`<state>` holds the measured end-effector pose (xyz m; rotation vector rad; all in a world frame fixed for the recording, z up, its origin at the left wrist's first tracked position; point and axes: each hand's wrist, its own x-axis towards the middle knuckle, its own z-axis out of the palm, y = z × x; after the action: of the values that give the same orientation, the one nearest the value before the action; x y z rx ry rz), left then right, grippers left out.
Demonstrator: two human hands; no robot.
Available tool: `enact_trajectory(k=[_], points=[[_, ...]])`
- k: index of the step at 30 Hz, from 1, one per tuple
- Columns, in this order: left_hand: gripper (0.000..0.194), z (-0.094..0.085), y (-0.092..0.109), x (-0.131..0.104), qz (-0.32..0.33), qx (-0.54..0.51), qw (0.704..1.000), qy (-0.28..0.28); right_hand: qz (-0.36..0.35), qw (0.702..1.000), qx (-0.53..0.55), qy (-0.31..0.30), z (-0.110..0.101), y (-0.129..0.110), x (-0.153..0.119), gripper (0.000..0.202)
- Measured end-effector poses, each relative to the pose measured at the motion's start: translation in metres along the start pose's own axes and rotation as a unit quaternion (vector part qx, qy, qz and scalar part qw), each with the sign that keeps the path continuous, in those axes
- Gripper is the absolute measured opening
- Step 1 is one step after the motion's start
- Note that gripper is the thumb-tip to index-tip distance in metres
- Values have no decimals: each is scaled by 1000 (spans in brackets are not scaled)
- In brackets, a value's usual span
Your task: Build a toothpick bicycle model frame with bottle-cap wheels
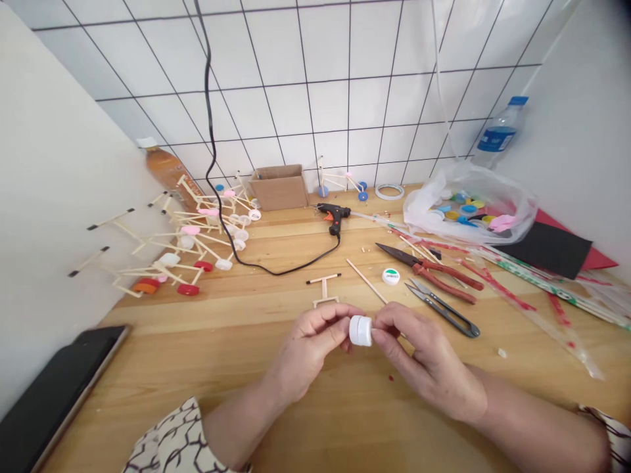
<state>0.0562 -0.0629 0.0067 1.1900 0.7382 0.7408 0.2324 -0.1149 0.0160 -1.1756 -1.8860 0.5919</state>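
Note:
Near the middle of the table, my left hand (315, 345) grips a white bottle cap (360, 330) between thumb and fingers. Close to the cap's right side, my right hand (424, 358) pinches a thin wooden stick, mostly hidden by the fingers. Just beyond my left hand lies a small stick frame (325, 289) with a dark-tipped crossbar. A loose wooden stick (365, 279) runs toward my right hand, and a white cap with a green mark (391, 276) lies beyond that hand.
A glue gun (334, 215) lies near a cardboard box (279, 187). Pliers (428, 268) and snips (444, 309) are at right, before a bag of caps (470, 210). Stick models with cap wheels (188, 289) crowd the left; a dark tablet-like object (59, 394) lies nearer.

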Motion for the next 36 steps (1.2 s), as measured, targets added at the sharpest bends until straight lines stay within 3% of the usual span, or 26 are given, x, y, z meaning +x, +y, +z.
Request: enact_trajectory(k=[3, 7, 12, 17, 27, 29, 32, 36], points=[[26, 1, 2, -3, 22, 29, 999, 6, 2, 1000, -19, 4, -1, 2, 0, 10], [46, 6, 4, -9, 22, 30, 998, -42, 3, 1000, -17, 0, 2, 3, -1, 12], [29, 10, 2, -12, 81, 156, 984, -25, 29, 999, 8, -35, 6, 3, -1, 13], [27, 9, 4, -12, 139, 219, 965, -25, 43, 996, 14, -83, 5, 4, -1, 19], [27, 9, 8, -14, -30, 20, 996, -88, -108, 993, -43, -28, 1, -1, -2, 17], [26, 10, 9, -15, -27, 20, 996, -88, -76, 997, -19, -24, 2, -4, -2, 18], [21, 11, 11, -15, 14, 51, 995, -79, 34, 997, 56, -42, 4, -8, -1, 23], [21, 6, 11, -13, 38, 69, 996, -33, 174, 968, 180, -22, 2, -7, -1, 31]])
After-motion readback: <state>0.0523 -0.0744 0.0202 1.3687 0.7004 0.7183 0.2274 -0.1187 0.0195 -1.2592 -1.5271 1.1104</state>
